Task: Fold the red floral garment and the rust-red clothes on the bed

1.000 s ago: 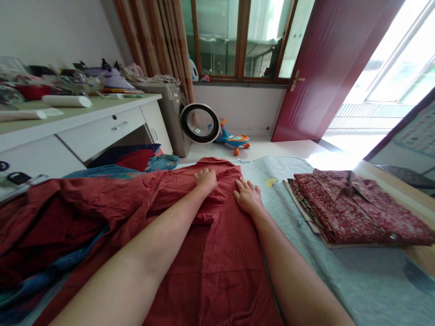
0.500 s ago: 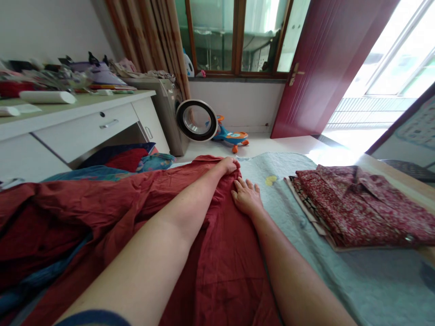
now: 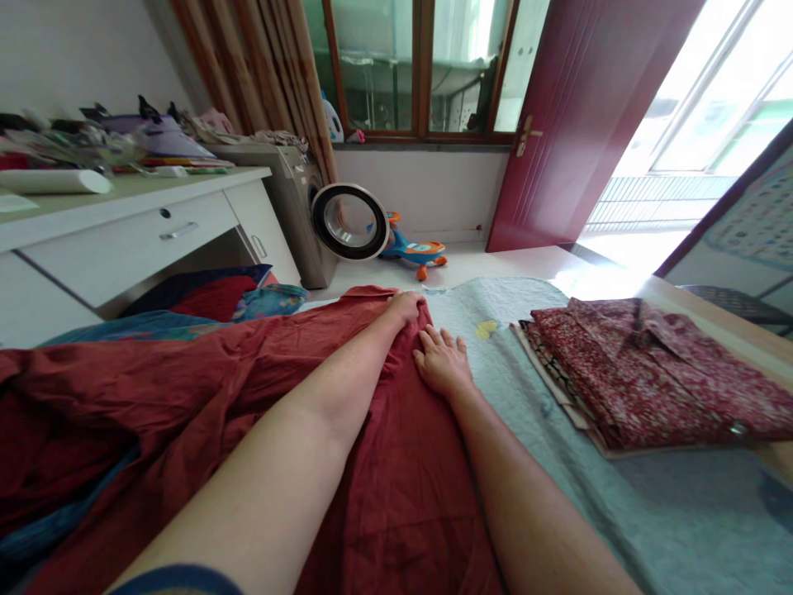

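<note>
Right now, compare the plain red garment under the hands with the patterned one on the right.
The plain red garment is spread out and creased; the patterned garment is folded into a neat stack. The left hand and right hand touch the plain one; the patterned one lies untouched. Both rest on the pale green quilt.

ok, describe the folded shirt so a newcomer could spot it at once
Start at the pale green quilt covering the bed. On its right side, away from both hands, lies the folded shirt. Unlike the plain red cloth spread out on the left, it is dark red with a small floral print.
</note>
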The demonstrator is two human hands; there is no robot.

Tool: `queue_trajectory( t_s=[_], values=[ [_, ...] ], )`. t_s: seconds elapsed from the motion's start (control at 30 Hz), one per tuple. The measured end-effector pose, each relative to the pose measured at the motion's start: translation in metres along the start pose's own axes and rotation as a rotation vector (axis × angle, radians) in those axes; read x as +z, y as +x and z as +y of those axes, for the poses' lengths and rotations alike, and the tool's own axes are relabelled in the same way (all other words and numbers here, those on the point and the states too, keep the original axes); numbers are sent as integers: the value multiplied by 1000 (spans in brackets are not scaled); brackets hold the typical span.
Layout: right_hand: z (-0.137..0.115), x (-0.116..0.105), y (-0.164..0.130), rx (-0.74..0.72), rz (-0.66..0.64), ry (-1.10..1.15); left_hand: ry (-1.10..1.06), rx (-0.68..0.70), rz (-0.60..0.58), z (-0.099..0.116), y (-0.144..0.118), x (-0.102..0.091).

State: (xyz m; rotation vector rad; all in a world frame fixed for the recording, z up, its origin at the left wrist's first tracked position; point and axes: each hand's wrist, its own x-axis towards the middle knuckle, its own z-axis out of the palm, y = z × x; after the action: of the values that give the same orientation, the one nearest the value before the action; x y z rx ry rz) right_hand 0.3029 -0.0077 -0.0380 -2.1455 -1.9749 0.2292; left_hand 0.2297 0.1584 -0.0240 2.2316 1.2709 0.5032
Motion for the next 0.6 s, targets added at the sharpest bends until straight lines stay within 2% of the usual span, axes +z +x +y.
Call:
queue_trajectory(
  t_s=[0.07,0.17,0.27,0.37,0.47,0.53,0.6],
  values=[
    [0,0,0,4,-3,-4,74,4,43,1,-8,-2],
    [0,0,1,7,-8,-6,303,18,152,12,-24,-11],
    [0,-1,0,10,-14,-11,536,65,203,29,-55,-22],
    [1,0,1,8,-7,-8,590,136,89,40,-106,-27],
    [1,0,2,15,-13,3,591,166,-59,38,-161,-20],
    [1,0,2,20,-27,6,561,140,-80,30,-188,-10],
    [0,-1,1,12,-8,2,522,106,-63,21,-203,-1]
  ],
)
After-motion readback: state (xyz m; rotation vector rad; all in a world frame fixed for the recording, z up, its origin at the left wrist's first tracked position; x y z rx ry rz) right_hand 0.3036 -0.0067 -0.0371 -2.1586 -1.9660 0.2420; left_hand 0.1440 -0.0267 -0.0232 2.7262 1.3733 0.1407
